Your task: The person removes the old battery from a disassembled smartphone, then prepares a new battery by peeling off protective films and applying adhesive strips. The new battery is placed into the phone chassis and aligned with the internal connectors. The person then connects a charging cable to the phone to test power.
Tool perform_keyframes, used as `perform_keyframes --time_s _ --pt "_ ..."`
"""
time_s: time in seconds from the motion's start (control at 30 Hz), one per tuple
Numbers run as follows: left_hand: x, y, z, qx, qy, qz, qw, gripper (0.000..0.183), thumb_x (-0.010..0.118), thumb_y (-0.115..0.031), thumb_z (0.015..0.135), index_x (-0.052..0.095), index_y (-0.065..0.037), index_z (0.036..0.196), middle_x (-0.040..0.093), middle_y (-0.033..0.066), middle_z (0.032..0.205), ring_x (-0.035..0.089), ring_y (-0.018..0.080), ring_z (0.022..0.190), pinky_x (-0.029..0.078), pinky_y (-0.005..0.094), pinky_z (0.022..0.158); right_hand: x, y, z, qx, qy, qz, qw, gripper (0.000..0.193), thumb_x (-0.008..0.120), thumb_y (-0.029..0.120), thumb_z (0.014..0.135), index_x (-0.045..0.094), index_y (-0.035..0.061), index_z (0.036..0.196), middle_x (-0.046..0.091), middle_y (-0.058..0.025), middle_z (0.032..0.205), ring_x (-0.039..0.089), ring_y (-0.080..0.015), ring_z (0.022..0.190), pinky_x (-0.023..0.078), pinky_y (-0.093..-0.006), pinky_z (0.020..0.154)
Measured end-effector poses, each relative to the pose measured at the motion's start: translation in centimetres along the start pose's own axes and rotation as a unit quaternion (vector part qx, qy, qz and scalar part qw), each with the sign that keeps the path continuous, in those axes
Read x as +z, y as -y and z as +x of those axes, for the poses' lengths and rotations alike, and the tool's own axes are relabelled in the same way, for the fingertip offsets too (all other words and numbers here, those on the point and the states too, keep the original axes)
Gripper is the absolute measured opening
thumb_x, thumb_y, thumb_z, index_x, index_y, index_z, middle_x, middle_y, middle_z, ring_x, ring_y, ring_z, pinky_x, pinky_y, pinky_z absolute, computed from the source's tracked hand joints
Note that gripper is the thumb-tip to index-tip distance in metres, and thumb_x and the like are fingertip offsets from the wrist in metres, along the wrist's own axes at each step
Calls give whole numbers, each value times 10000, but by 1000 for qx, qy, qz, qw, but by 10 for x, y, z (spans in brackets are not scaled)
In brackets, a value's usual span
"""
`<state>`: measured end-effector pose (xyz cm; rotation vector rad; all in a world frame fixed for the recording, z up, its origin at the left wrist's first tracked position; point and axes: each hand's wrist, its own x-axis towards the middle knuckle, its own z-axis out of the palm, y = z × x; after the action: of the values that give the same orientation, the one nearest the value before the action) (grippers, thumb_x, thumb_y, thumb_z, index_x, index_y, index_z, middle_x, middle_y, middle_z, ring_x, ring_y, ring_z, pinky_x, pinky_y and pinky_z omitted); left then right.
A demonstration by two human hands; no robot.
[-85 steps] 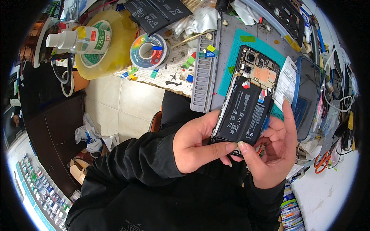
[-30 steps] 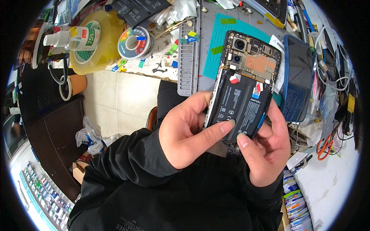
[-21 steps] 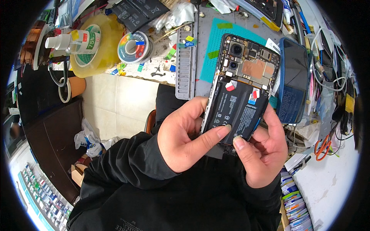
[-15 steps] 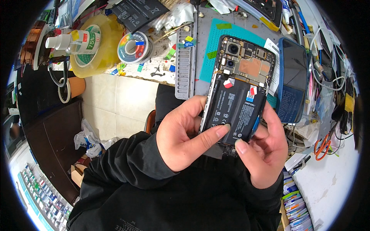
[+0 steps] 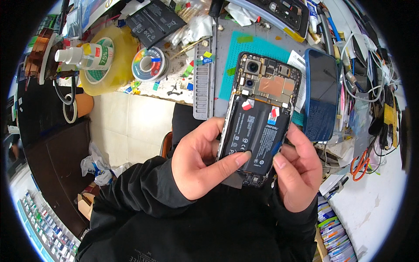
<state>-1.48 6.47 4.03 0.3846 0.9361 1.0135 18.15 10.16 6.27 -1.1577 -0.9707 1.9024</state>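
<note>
Between my hands is a smartphone [image 5: 267, 87] with its back cover off, tilted, camera end away from me. Its black battery [image 5: 257, 126] fills the middle, with copper-coloured shielding and camera lenses above it. My left hand [image 5: 198, 163] grips the phone's left edge, thumb lying across the lower battery. At the lower right edge my right hand [image 5: 299, 170] holds on, its thumb tip by the battery's corner and fingers behind the side. A small dark flap [image 5: 233, 180] shows below the phone's bottom left corner.
A teal mat [image 5: 227, 78] lies beyond the phone, a blue-cased phone [image 5: 321, 94] to its right. Farther left are a loose battery [image 5: 155, 22], a wire spool [image 5: 149, 59], a large yellow tape roll [image 5: 122, 56] and a spray bottle [image 5: 85, 56]. Orange-handled scissors [image 5: 360, 166] hang at right.
Both hands and the phone have shifted slightly left and nearer to me. The right thumb has moved up from the phone's bottom edge to beside the battery's lower right side.
</note>
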Motion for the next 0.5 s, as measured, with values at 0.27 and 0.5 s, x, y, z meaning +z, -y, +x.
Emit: perform_keyframes --time_s 0.27,0.5 --pt "0 -4 -2 -6 -6 46 999 513 716 88 871 495 42 1332 667 120 1224 647 154 1112 513 312 983 1 9 -5 -6 74 -82 994 572 522 -42 984 299 -121 1505 607 -223 1339 553 -200 1263 390 -323 1088" --pt "0 -2 -2 3 -12 66 998 478 746 86 854 543 32 1283 690 105 1191 657 144 1092 523 308 968 -4 7 -8 -16 63 -59 996 507 560 -44 966 392 -126 1437 627 -220 1276 604 -184 1151 434 -321 1025"
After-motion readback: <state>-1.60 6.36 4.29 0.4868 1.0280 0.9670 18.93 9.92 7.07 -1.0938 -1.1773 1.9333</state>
